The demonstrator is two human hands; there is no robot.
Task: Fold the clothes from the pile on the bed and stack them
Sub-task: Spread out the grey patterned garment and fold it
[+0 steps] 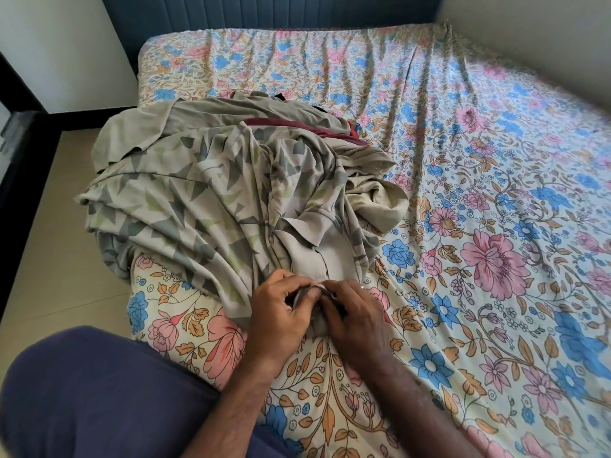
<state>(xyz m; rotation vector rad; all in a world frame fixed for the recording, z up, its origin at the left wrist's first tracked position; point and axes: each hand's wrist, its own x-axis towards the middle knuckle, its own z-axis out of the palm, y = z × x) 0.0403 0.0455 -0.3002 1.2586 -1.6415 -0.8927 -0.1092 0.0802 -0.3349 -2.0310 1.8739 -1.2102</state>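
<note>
— Gripping the near end of the leaf-print shirt (pixel 205 206), are both hands on it?

— Yes. The left hand (pixel 281 312) and the right hand (pixel 350 317) sit close together, knuckles almost touching, fingers curled round a bunched bit of the pale fabric between them. A ring shows on one finger of the right hand.

— Where does the shirt lie?

— On the bed (pixel 479 193), near its left edge. It runs from the hands back into the pile of clothes (pixel 231 133), with its collar and placket just beyond the fingers.

— What else is in that pile?

— A plain olive-grey garment (pixel 139 133) at the back and left, and a strip of dark red cloth (pixel 297 125) peeking out between the folds. How many pieces there are, I cannot tell.

— And the rest?

— A floral sheet covers the mattress, wrinkled toward the blue headboard (pixel 264 9). The person's leg in dark blue trousers (pixel 99 391) fills the lower left, and pale floor tiles (pixel 59 226) run alongside the bed.
</note>
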